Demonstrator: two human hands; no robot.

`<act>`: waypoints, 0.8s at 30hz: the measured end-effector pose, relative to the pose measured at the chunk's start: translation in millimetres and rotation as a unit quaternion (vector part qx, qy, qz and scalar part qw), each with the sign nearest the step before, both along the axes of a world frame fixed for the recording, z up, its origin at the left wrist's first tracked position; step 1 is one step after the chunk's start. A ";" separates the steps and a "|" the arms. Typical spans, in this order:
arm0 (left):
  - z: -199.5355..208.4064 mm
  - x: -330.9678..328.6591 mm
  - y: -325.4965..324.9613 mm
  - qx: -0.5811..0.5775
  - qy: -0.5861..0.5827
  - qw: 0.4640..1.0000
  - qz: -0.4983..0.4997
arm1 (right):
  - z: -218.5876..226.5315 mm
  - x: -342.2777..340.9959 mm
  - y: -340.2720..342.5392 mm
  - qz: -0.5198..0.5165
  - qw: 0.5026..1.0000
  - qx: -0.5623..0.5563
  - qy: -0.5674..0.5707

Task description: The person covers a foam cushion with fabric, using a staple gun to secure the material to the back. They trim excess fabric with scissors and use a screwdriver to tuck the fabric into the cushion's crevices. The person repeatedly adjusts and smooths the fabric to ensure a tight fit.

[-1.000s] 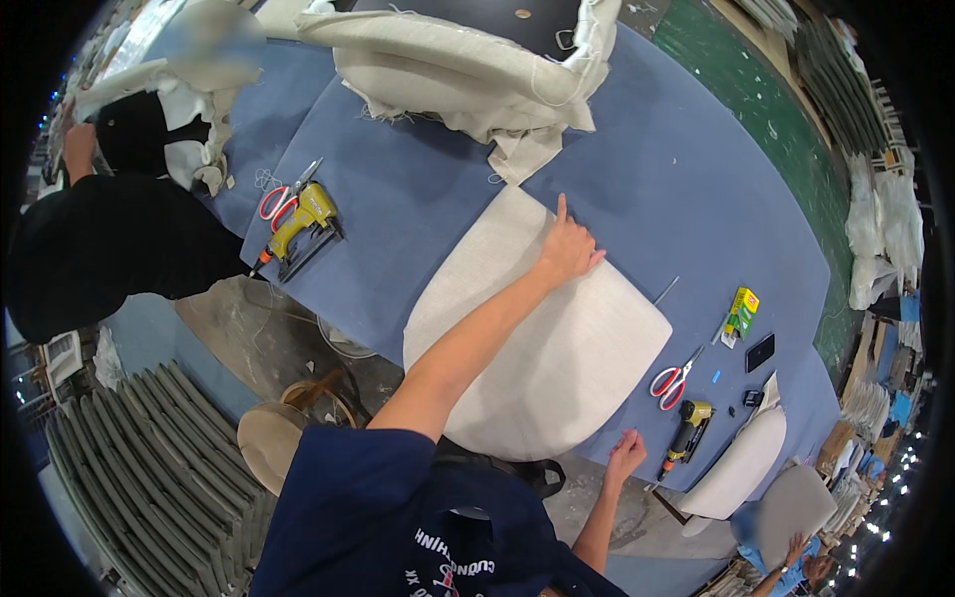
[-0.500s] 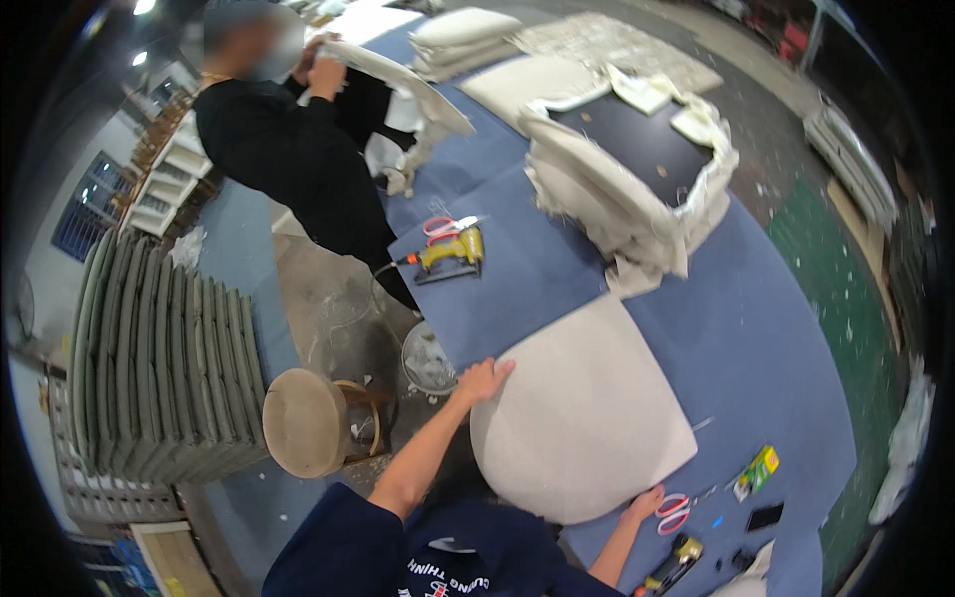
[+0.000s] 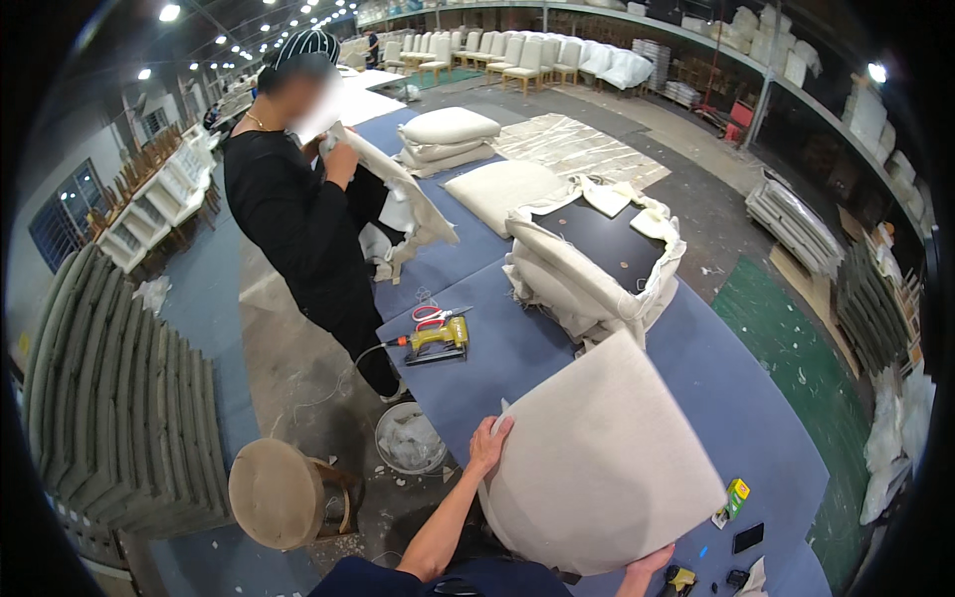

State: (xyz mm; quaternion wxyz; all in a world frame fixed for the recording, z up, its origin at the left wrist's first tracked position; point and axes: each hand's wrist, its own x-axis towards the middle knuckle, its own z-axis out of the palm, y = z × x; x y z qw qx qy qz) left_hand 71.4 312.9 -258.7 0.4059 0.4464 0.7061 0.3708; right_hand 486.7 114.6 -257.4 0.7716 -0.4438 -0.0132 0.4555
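A beige upholstered seat cushion (image 3: 602, 458) is between my two hands over the blue-covered table. My left hand (image 3: 490, 445) is closed on its left edge, thumb on the top face. At the near right edge, my right hand (image 3: 652, 562) grips the same cushion, its fingers partly hidden beneath. The cushion's far corner overlaps a stack of beige covered cushions (image 3: 577, 289) with a dark panel and loose fabric edges on top. Left of that stack lie a yellow staple gun (image 3: 438, 341) and red-handled scissors (image 3: 430, 316).
Across the table's left side stands a person (image 3: 298, 199) in black, holding a beige fabric piece (image 3: 398, 184). A round stool (image 3: 277, 495) and a white bucket (image 3: 410, 438) are on the floor. A phone (image 3: 748, 538) and second staple gun (image 3: 679, 580) lie at the near right.
The cushion has been lifted and tilted at its far end, with both hands still on it. My view has risen, showing more of the hall. The right-hand scissors are now hidden.
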 end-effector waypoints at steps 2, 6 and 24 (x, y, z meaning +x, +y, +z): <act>29.6 14.1 22.8 0.112 -0.075 0.991 -0.014 | 21.1 11.8 -14.0 0.025 0.998 0.050 0.002; 74.0 21.8 84.4 0.268 -0.095 0.958 0.043 | 80.3 -21.9 14.7 0.030 0.997 0.047 0.057; 298.6 -38.3 19.1 0.169 0.099 0.901 -0.387 | 144.7 -205.0 95.9 0.407 0.815 0.081 -0.404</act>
